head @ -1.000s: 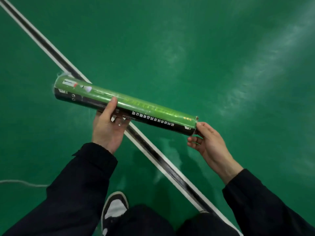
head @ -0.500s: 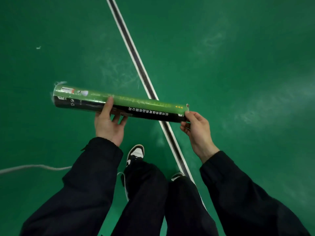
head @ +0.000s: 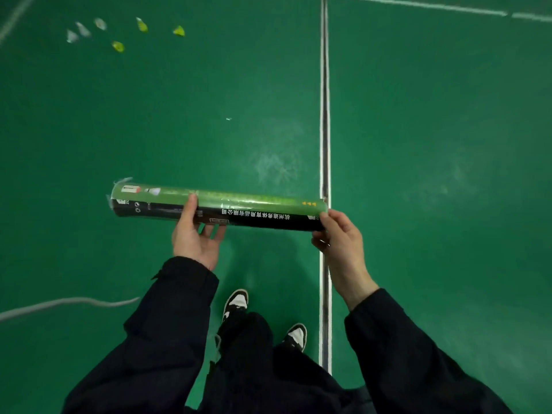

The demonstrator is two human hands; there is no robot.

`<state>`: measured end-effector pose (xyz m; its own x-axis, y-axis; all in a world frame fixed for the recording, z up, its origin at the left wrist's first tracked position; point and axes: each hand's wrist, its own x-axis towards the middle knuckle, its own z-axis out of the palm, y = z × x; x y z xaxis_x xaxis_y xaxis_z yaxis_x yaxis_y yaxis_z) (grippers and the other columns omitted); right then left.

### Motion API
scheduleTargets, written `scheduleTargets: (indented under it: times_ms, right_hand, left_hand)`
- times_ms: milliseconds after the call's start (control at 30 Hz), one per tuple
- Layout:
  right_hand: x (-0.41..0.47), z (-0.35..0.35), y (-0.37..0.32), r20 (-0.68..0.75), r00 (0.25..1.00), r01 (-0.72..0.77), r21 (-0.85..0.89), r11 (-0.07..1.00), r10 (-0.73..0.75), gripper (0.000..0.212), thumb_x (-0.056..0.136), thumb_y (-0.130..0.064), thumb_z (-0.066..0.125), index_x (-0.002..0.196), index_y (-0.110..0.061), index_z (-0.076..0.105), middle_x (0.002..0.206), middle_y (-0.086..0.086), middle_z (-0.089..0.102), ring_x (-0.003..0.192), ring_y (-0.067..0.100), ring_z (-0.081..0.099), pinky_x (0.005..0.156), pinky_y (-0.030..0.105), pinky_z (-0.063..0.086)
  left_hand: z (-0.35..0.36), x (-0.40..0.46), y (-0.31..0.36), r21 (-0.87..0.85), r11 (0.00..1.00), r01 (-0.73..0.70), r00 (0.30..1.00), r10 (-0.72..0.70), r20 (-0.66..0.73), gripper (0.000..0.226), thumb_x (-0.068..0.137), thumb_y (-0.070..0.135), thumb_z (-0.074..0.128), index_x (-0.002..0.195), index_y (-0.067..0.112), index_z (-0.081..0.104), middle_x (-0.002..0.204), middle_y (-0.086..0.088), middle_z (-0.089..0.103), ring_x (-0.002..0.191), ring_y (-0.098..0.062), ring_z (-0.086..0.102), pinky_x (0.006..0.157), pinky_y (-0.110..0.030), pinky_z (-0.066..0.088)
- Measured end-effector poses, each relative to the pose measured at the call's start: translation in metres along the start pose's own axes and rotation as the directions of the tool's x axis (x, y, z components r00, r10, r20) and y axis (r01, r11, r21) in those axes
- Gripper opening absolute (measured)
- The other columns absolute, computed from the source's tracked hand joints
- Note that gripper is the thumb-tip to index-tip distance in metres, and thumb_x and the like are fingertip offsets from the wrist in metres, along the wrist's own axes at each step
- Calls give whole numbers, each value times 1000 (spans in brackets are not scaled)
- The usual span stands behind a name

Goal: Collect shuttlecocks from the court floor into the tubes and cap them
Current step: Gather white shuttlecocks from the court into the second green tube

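Note:
A long green and black shuttlecock tube (head: 254,209) lies level in front of me, held in both hands. My left hand (head: 195,234) cradles it from below near its left third, thumb on top. My right hand (head: 340,239) grips its right end. Far off at the top left, several shuttlecocks lie on the green floor: white ones (head: 82,29) and yellow-green ones (head: 143,25), (head: 179,31), (head: 118,46).
A white and dark court line (head: 325,115) runs straight away from me, just right of my shoes (head: 237,303). Another white line (head: 418,6) crosses at the top right. A grey cable (head: 68,303) lies on the floor at the left. A tiny white scrap (head: 228,118) lies ahead.
My view has swung round and lifted: the court line went from diagonal to straight ahead, and the shuttlecocks have come into sight at the top left. Both hands keep their hold on the tube.

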<state>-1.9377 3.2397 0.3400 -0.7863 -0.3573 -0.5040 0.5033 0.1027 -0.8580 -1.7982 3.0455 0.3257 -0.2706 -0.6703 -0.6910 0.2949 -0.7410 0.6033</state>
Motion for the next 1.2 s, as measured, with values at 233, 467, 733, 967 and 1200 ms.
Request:
scheduleTargets:
  times_ms: [233, 467, 733, 967, 1200]
  right_hand:
    - [-27, 174, -45, 297, 954, 71, -62, 996, -49, 10, 102, -19, 57, 93, -20, 62, 91, 0, 65, 73, 13, 60, 76, 29, 55]
    - [-81, 396, -66, 609, 787, 206, -108, 973, -99, 11, 103, -17, 53, 99, -18, 63, 93, -3, 68, 76, 14, 62, 76, 30, 55]
    - [-145, 624, -65, 813, 576, 265, -86, 960, -86, 8, 103, -15, 53, 102, -14, 61, 96, 5, 67, 71, 14, 63, 75, 31, 53]
    - [-172, 798, -3, 874, 483, 194, -162, 968, 49, 8, 101, -20, 60, 105, -15, 65, 99, 10, 67, 63, 10, 58, 69, 28, 54]
    - [-182, 1028, 66, 918, 350, 247, -284, 926, 188, 11, 99, -14, 61, 108, -16, 67, 97, 9, 67, 60, 9, 55, 65, 28, 51]
  left_hand:
    - [-47, -13, 150, -318, 916, -246, 955, 172, -242, 47, 89, 40, 80, 128, 20, 62, 126, -7, 60, 118, -27, 56, 95, -44, 55]
    - [-137, -5, 334, -512, 680, -525, 850, 393, -350, 48, 94, 34, 76, 135, 19, 58, 132, -9, 63, 123, -27, 57, 102, -48, 51]
    - [-298, -15, 522, -393, 603, -694, 716, 631, -298, 11, 97, 26, 70, 93, 19, 63, 101, -6, 67, 110, -27, 64, 103, -52, 55]
    - [-411, 34, 619, -264, 619, -740, 651, 558, -515, 27, 90, 38, 79, 106, 22, 66, 115, -6, 69, 116, -25, 64, 94, -43, 57]
    - [-515, 113, 742, -261, 558, -788, 561, 474, -679, 26, 87, 42, 80, 102, 25, 67, 102, -2, 68, 104, -21, 62, 87, -35, 53]
